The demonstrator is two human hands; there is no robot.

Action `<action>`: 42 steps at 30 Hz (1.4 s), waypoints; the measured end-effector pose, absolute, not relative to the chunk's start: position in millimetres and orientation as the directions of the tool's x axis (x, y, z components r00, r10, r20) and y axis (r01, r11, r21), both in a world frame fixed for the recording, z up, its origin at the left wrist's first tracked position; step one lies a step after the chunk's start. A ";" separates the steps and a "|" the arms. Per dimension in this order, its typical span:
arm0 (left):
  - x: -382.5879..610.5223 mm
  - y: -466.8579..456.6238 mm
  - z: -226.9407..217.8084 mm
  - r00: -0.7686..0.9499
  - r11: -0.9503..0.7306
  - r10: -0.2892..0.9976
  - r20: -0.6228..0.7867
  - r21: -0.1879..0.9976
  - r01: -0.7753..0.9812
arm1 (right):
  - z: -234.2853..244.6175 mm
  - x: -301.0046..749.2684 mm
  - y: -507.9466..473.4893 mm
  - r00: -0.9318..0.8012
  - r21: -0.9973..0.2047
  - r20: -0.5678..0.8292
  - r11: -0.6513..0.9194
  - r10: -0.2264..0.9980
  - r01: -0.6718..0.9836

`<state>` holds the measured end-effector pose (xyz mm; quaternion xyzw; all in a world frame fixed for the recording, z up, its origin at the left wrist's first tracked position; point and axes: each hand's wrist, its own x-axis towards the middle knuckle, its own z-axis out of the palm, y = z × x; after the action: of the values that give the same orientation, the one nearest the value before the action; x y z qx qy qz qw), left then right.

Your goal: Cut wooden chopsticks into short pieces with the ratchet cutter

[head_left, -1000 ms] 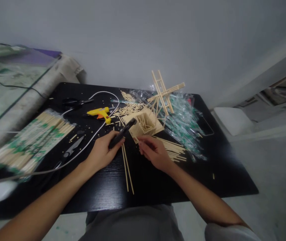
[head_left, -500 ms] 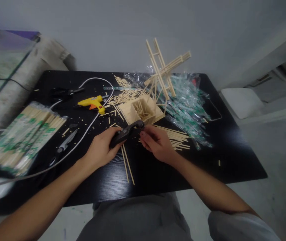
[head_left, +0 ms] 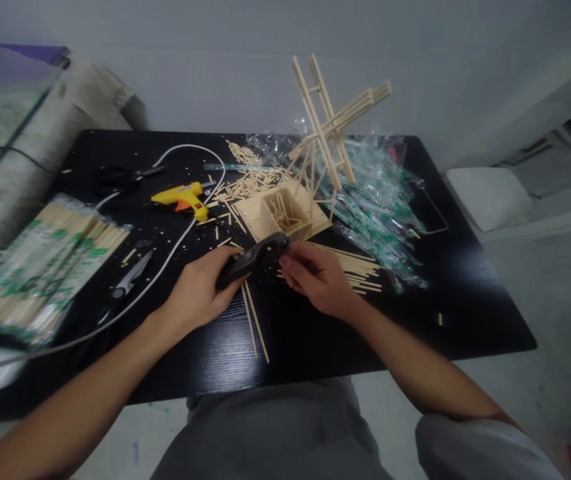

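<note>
My left hand (head_left: 203, 287) is closed round a black hand tool (head_left: 250, 259) with a hooked far end; its exact kind is not clear. At that far end, my right hand (head_left: 318, 277) has its thumb and fingers pinched together, and what they hold is too small or hidden to make out. Two long thin wooden sticks (head_left: 255, 327) lie on the table beneath the tool. Just beyond it stands a square wooden box (head_left: 288, 217) with short stick pieces inside, on a wooden board (head_left: 250, 207). More loose sticks (head_left: 360, 270) lie behind my right hand.
A cross-shaped stick frame (head_left: 323, 127) rises behind the box. Left of it are a yellow glue gun (head_left: 180, 198), a white cable (head_left: 175, 248), scissors (head_left: 128, 280) and packed stick bundles (head_left: 50, 267). Stick offcuts (head_left: 245, 183) and plastic wrappers (head_left: 370, 200) cover the back of the black table (head_left: 440, 287).
The view has shifted slightly, so the table sits a little higher in the picture. Both hands keep nearly the same place and hold at the black tool.
</note>
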<state>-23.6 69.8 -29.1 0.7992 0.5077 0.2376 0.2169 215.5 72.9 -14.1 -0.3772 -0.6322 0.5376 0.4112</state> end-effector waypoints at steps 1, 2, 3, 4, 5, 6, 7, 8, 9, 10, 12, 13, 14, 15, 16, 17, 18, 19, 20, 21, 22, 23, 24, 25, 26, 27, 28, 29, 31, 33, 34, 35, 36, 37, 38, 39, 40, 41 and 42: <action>-23.6 69.8 -29.0 0.371 -0.392 0.914 0.163 0.588 0.708 | -14.0 215.5 72.9 -0.377 -0.990 0.114 0.137 0.919 0.035; -23.5 69.8 -28.8 0.371 -0.393 0.914 0.165 0.589 0.706 | -13.9 215.4 72.8 -0.379 -0.990 0.114 0.137 0.918 0.034; -23.3 69.7 -28.6 0.371 -0.393 0.914 0.166 0.592 0.703 | -13.9 215.3 72.7 -0.381 -0.990 0.113 0.135 0.918 0.032; -23.0 69.7 -28.3 0.372 -0.392 0.914 0.164 0.596 0.701 | -14.0 215.2 72.6 -0.383 -0.991 0.109 0.131 0.917 0.031; -22.6 69.7 -28.0 0.371 -0.389 0.915 0.161 0.599 0.699 | -14.1 215.1 72.4 -0.383 -0.992 0.104 0.125 0.918 0.031; -22.3 69.6 -27.7 0.370 -0.387 0.915 0.159 0.603 0.698 | -14.3 214.9 72.2 -0.382 -0.992 0.100 0.120 0.919 0.028; -22.0 69.5 -27.5 0.371 -0.386 0.915 0.157 0.607 0.695 | -14.5 214.8 72.0 -0.377 -0.993 0.098 0.116 0.921 0.026; -21.9 69.5 -27.3 0.374 -0.387 0.914 0.156 0.611 0.691 | -14.6 214.7 71.9 -0.373 -0.993 0.095 0.112 0.923 0.025; -21.8 69.4 -27.2 0.377 -0.387 0.913 0.154 0.614 0.688 | -14.7 214.6 71.8 -0.371 -0.994 0.092 0.109 0.924 0.024; -21.8 69.3 -27.1 0.380 -0.389 0.912 0.153 0.615 0.686 | -14.6 214.5 71.8 -0.370 -0.994 0.090 0.106 0.925 0.023; -22.0 69.1 -26.9 0.384 -0.392 0.911 0.151 0.612 0.687 | -14.5 214.4 71.9 -0.375 -0.995 0.085 0.101 0.923 0.024; -22.1 69.1 -26.8 0.386 -0.394 0.910 0.152 0.610 0.688 | -14.4 214.3 71.9 -0.377 -0.995 0.086 0.102 0.922 0.023; -22.1 69.1 -26.7 0.388 -0.397 0.909 0.155 0.607 0.688 | -14.3 214.3 72.1 -0.377 -0.994 0.089 0.104 0.922 0.019; -22.1 69.2 -26.7 0.390 -0.400 0.907 0.157 0.605 0.688 | -14.4 214.2 72.2 -0.376 -0.994 0.092 0.106 0.922 0.017; -22.0 69.2 -26.8 0.392 -0.402 0.906 0.157 0.605 0.687 | -14.4 214.1 72.3 -0.376 -0.994 0.096 0.110 0.922 0.016; -21.9 69.2 -26.9 0.394 -0.402 0.906 0.154 0.606 0.686 | -14.5 214.0 72.5 -0.377 -0.993 0.100 0.114 0.921 0.013; -21.8 69.2 -27.2 0.395 -0.399 0.906 0.149 0.609 0.686 | -14.6 213.9 72.6 -0.378 -0.993 0.108 0.120 0.920 0.007; -21.8 69.2 -27.7 0.395 -0.394 0.908 0.142 0.611 0.687 | -14.6 213.7 72.8 -0.380 -0.992 0.115 0.126 0.918 0.002; -21.8 69.1 -28.4 0.393 -0.388 0.910 0.135 0.612 0.689 | -14.7 213.6 73.0 -0.383 -0.991 0.122 0.132 0.916 -0.001; -21.8 69.0 -29.2 0.389 -0.380 0.912 0.127 0.613 0.692 | -14.8 213.5 73.2 -0.383 -0.990 0.129 0.137 0.915 -0.004; -21.9 68.9 -30.0 0.385 -0.372 0.915 0.118 0.614 0.696 | -14.8 213.4 73.3 -0.383 -0.990 0.131 0.140 0.915 -0.005; -22.0 68.7 -30.8 0.382 -0.364 0.918 0.109 0.613 0.701 | -14.9 213.4 73.3 -0.383 -0.990 0.130 0.139 0.915 -0.004; -22.0 68.5 -31.4 0.378 -0.354 0.921 0.096 0.612 0.707 | -15.0 213.3 73.3 -0.381 -0.991 0.128 0.137 0.916 -0.004; -22.0 68.3 -31.7 0.374 -0.344 0.924 0.084 0.609 0.715 | -15.2 213.1 73.3 -0.380 -0.991 0.123 0.132 0.917 -0.004; -22.0 68.1 -31.8 0.369 -0.336 0.926 0.074 0.604 0.723 | -15.4 213.0 73.2 -0.379 -0.992 0.118 0.125 0.918 -0.004; -22.0 67.9 -31.6 0.365 -0.329 0.929 0.066 0.598 0.731 | -15.6 212.8 73.1 -0.379 -0.993 0.112 0.119 0.918 -0.004; -21.9 67.6 -31.3 0.362 -0.327 0.930 0.063 0.591 0.737 | -15.8 212.7 73.0 -0.378 -0.993 0.109 0.116 0.919 -0.006; -21.8 67.4 -31.0 0.359 -0.326 0.931 0.063 0.585 0.742 | -16.0 212.5 73.0 -0.375 -0.993 0.111 0.116 0.920 -0.008; -21.5 67.2 -30.7 0.357 -0.332 0.931 0.075 0.579 0.745 | -16.4 212.0 72.8 -0.371 -0.992 0.121 0.127 0.921 -0.008; -21.2 67.4 -30.9 0.361 -0.346 0.928 0.093 0.578 0.739 | -16.8 211.4 72.7 -0.358 -0.991 0.126 0.130 0.925 -0.011; -21.0 67.7 -31.3 0.364 -0.356 0.925 0.107 0.578 0.734 | -17.1 210.9 72.6 -0.350 -0.993 0.119 0.120 0.929 -0.017; -20.9 68.0 -31.7 0.367 -0.367 0.922 0.123 0.579 0.728 | -17.4 210.5 72.5 -0.341 -0.994 0.106 0.104 0.934 -0.025; -20.8 68.3 -32.2 0.371 -0.379 0.918 0.139 0.581 0.720 | -17.8 210.0 72.4 -0.334 -0.996 0.091 0.083 0.938 -0.038; -20.7 68.7 -32.7 0.374 -0.389 0.915 0.153 0.583 0.713 | -18.3 209.7 72.3 -0.331 -0.997 0.077 0.064 0.940 -0.051; -20.6 69.1 -33.1 0.377 -0.397 0.912 0.163 0.585 0.707 | -18.8 209.5 72.3 -0.332 -0.997 0.066 0.048 0.941 -0.064; -20.6 69.4 -33.5 0.380 -0.403 0.909 0.170 0.587 0.702 | -19.2 209.5 72.4 -0.338 -0.997 0.057 0.034 0.939 -0.076; -20.7 69.7 -33.8 0.384 -0.408 0.907 0.173 0.590 0.697 | -19.7 209.9 72.6 -0.348 -0.996 0.050 0.020 0.936 -0.088; -21.0 69.8 -34.1 0.388 -0.412 0.905 0.175 0.593 0.692 | -20.1 210.6 72.9 -0.362 -0.995 0.043 0.007 0.931 -0.101; -21.4 69.9 -34.4 0.393 -0.416 0.902 0.177 0.596 0.687 | -20.6 211.6 73.4 -0.378 -0.993 0.036 -0.008 0.925 -0.116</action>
<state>-21.4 69.9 -34.4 0.8050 0.4937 0.2446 0.2199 211.6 73.4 -20.6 -0.3603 -0.5611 0.6118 0.4255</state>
